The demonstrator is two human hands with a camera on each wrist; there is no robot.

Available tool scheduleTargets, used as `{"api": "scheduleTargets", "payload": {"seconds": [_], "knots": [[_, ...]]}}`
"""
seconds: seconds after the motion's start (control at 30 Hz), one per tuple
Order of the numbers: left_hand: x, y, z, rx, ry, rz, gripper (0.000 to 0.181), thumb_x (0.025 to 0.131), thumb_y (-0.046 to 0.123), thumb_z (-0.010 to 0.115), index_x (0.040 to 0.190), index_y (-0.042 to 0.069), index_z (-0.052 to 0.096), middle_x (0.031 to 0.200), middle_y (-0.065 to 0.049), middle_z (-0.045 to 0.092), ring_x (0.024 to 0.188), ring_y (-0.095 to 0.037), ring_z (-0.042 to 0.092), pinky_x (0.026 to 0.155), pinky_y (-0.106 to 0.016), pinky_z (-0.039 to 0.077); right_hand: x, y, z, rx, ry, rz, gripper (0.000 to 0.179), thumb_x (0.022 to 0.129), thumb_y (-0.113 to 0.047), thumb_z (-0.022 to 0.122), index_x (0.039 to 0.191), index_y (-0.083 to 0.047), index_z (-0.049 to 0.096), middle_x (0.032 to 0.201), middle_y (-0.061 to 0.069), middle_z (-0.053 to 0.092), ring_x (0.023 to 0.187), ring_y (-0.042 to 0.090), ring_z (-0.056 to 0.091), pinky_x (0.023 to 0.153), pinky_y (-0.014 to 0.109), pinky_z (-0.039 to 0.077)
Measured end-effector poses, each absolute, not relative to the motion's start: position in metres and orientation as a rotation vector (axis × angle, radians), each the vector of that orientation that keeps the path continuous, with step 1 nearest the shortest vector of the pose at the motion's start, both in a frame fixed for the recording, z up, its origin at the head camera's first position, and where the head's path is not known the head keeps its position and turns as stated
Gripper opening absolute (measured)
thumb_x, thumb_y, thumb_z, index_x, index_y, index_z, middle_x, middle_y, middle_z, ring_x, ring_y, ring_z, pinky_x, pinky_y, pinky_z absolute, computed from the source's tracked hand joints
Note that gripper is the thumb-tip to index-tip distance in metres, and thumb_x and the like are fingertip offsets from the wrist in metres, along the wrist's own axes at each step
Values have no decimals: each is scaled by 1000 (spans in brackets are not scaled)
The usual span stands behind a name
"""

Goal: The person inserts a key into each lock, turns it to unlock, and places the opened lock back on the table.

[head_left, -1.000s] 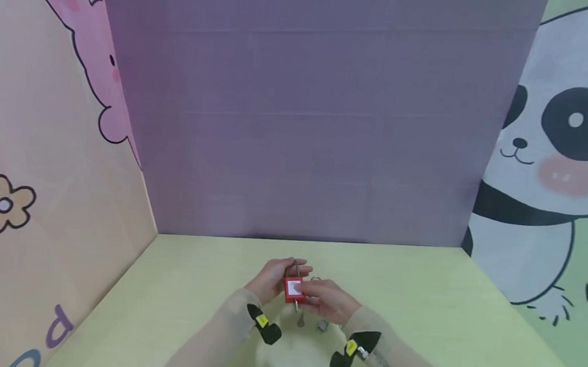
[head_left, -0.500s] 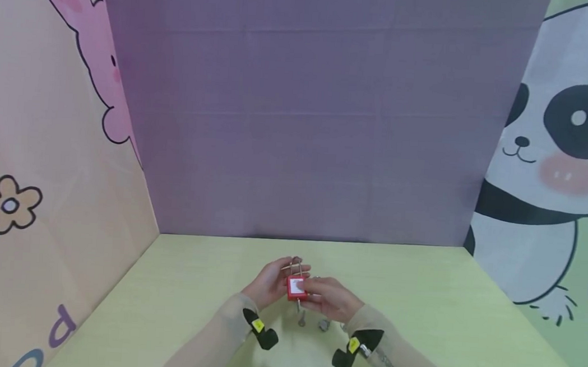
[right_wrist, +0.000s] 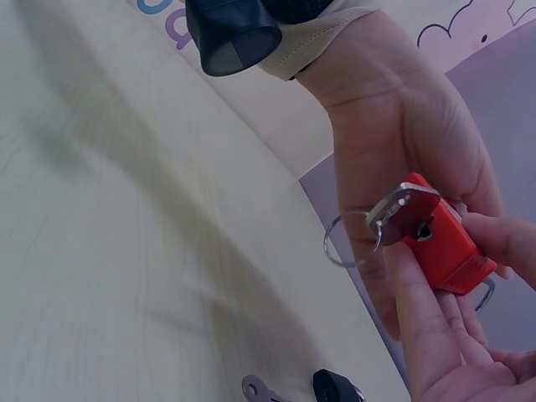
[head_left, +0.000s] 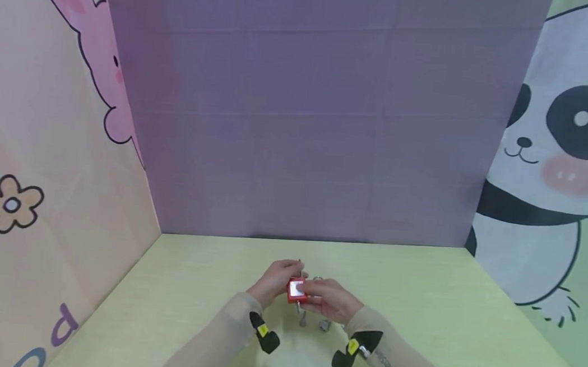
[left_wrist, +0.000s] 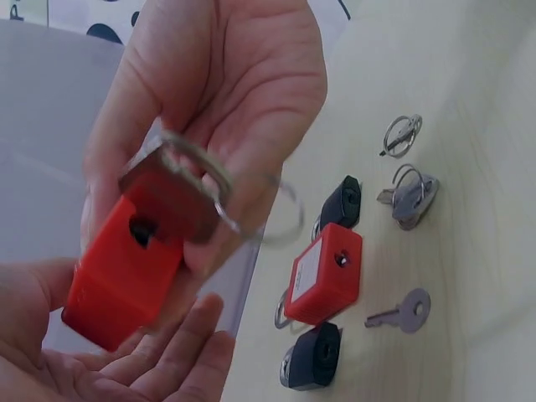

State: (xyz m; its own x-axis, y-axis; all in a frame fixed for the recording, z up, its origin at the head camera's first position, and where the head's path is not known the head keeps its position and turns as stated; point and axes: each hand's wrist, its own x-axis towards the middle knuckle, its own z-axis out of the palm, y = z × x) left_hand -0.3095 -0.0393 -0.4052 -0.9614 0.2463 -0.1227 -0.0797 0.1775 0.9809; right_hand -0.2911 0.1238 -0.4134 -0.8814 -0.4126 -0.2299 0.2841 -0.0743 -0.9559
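Your right hand (head_left: 332,299) grips the red padlock (right_wrist: 450,255) by its body, thumb on one side and fingers on the other, above the table (head_left: 195,304) and right in front of your left hand (head_left: 277,282). What has just changed is at the shackle (right_wrist: 488,293): half a second ago the head view showed both its legs against your spread left fingers, and now that hand covers most of it. That suggests the work has shifted to the shackle, though whether your left fingers pinch it or merely lie against it cannot be told. As for the padlock, its body is glossy red and blocky, the white label (head_left: 293,289) turned up towards you; on the keyhole face a metal key (right_wrist: 394,208) stands at the hole, probably seated, its key ring (right_wrist: 327,241) hanging loose.
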Motion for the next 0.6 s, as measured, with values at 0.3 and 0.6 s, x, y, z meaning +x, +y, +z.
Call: {"api": "scheduleTargets", "payload": {"seconds": [0.3, 0.6], "knots": [[-313, -36, -405, 205, 2183, 1925, 49, 100, 25, 52, 141, 1, 43, 118, -12, 67, 105, -23, 66, 95, -43, 50, -290, 120, -413, -119, 1739, -2018, 55, 93, -14, 61, 134, 15, 38, 131, 28, 50, 113, 28, 61, 98, 40, 49], [-315, -36, -407, 304, 2091, 2026, 48, 99, 23, 53, 144, 15, 43, 124, -8, 66, 111, -21, 64, 99, -43, 48, -291, 119, -415, -138, 1733, -2009, 56, 95, -16, 60, 136, 14, 38, 131, 26, 54, 114, 27, 60, 100, 41, 47]]}}
